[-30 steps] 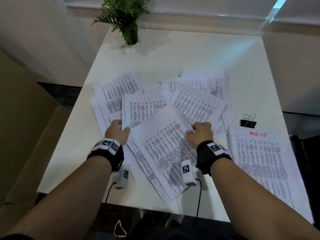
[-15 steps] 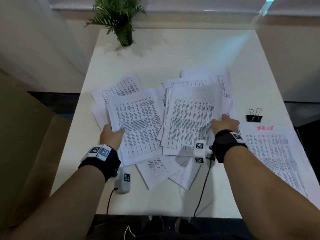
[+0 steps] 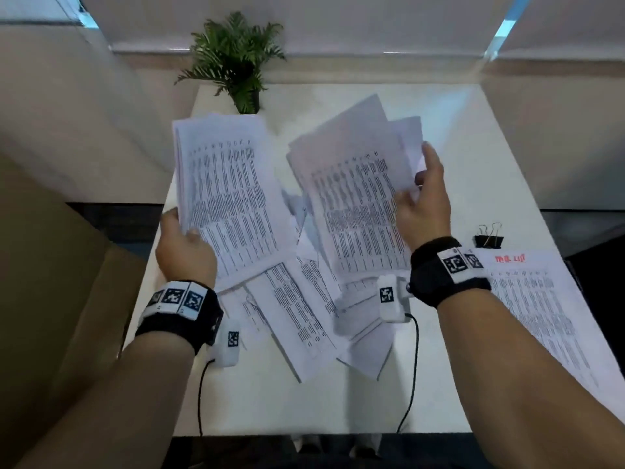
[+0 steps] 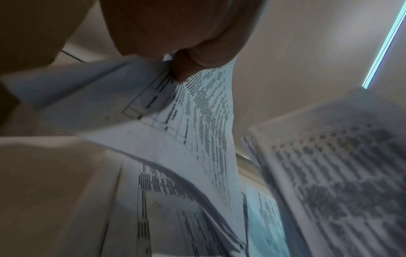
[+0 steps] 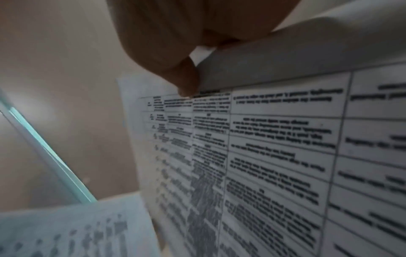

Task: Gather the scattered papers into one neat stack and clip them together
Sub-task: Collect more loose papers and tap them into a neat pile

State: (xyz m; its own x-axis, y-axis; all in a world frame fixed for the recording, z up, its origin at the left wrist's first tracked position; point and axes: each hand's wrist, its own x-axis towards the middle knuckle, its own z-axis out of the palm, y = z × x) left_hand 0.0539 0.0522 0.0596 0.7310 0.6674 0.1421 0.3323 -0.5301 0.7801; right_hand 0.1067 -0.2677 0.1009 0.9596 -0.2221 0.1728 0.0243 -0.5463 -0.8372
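Left hand (image 3: pixel 184 247) grips left sheaf (image 3: pixel 230 198); right hand (image 3: pixel 424 204) grips right sheaf (image 3: pixel 355 198), mid-frame. Clip (image 3: pixel 488 236) on table (image 3: pixel 439 130), right.

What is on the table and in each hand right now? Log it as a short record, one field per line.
left hand: grips a raised bundle of printed papers
right hand: grips a second raised bundle
left on table: loose sheets below the hands, not yet gathered
separate sheet: red heading, lying flat at the right
binder clip: black, unused, beside that sheet
plant: far edge
stack: not formed yet
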